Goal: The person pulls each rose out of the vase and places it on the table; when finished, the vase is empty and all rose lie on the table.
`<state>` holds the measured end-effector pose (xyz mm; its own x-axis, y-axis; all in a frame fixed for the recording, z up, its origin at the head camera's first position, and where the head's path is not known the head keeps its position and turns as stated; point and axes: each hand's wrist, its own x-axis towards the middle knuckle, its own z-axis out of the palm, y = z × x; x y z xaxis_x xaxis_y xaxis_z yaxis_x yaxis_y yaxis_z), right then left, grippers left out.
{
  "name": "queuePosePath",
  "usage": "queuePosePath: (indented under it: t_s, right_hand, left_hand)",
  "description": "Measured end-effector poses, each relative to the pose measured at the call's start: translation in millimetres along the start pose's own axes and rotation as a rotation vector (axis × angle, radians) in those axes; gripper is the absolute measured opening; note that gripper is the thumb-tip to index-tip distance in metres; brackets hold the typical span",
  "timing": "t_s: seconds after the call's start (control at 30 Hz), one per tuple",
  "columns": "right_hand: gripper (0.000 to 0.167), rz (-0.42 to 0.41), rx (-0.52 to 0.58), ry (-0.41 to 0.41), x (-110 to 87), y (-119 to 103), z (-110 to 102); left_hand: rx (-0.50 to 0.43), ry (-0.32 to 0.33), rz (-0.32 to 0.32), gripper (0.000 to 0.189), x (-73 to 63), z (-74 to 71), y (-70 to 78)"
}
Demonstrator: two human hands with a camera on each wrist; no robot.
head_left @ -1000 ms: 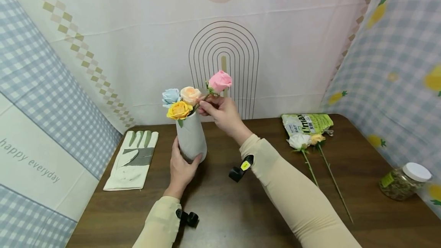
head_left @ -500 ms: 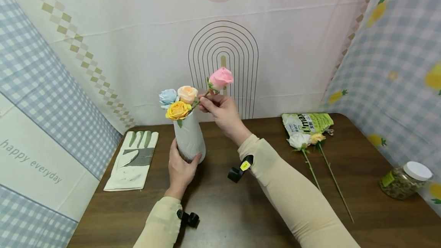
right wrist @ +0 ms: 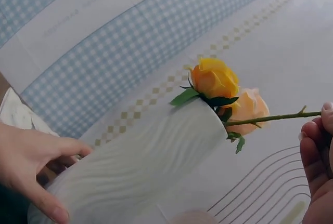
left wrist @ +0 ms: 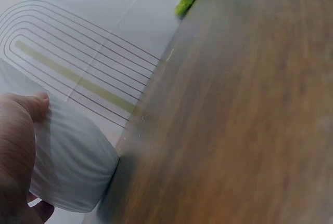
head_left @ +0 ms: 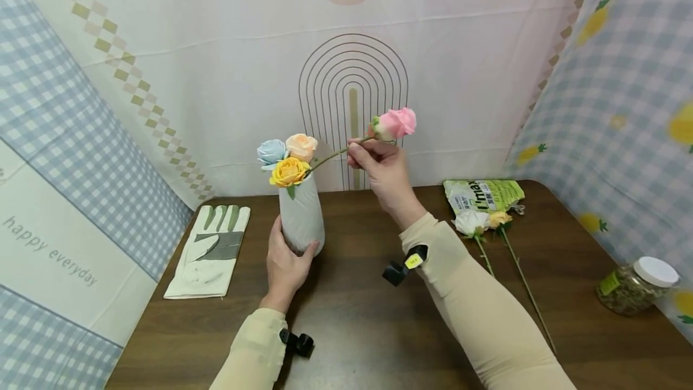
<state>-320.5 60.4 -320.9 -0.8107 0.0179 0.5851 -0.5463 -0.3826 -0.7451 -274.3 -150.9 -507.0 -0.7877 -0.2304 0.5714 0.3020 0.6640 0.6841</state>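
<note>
My left hand (head_left: 288, 266) grips the lower part of a white ribbed vase (head_left: 301, 212), thumb on its right side. A light blue rose (head_left: 272, 152), a peach rose (head_left: 301, 147) and a yellow rose (head_left: 289, 171) stand in its mouth. Between thumb and fingers, my right hand (head_left: 385, 176) pinches the stem of a pink rose (head_left: 397, 123) just below the bloom. That stem (right wrist: 281, 116) slants down leftward to the vase's rim, where its lower end is hidden. In the left wrist view the vase's base (left wrist: 78, 182) is close to the tabletop.
A white work glove (head_left: 208, 251) lies at the left on the brown table (head_left: 357, 318). At the right are a white rose (head_left: 470, 222) and a yellow-orange rose (head_left: 499, 219), a green packet (head_left: 482, 194) and a white-lidded jar (head_left: 636, 284). Patterned cloths hang behind and beside.
My right hand has moved right with the pink rose, which now leans further over. More of its stem shows outside the vase. The left hand keeps its grip with little movement.
</note>
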Motion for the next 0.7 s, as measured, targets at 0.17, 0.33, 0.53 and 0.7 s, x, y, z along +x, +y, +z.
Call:
queuePosePath:
  t_s: [0.17, 0.33, 0.53, 0.7]
  right_hand:
    - [0.011, -0.039, 0.057, 0.089, 0.2, -9, -17]
    - [0.012, -0.041, 0.137, 0.163, -2.7, -27, -46]
    - [0.015, -0.017, 0.184, 0.219, -24.1, -46, -104]
    - [0.021, 0.102, -0.023, 0.251, -63.3, -48, -148]
  left_hand:
    - [-0.005, 0.014, 0.018, 0.096, -0.5, 0.1, -1.6]
    - [-0.01, 0.04, 0.016, 0.097, -2.7, 0.6, -3.0]
    - [-0.011, 0.052, 0.022, 0.097, -4.0, 1.9, -1.0]
    - [-0.003, 0.055, 0.019, 0.097, -5.5, 3.9, 0.2]
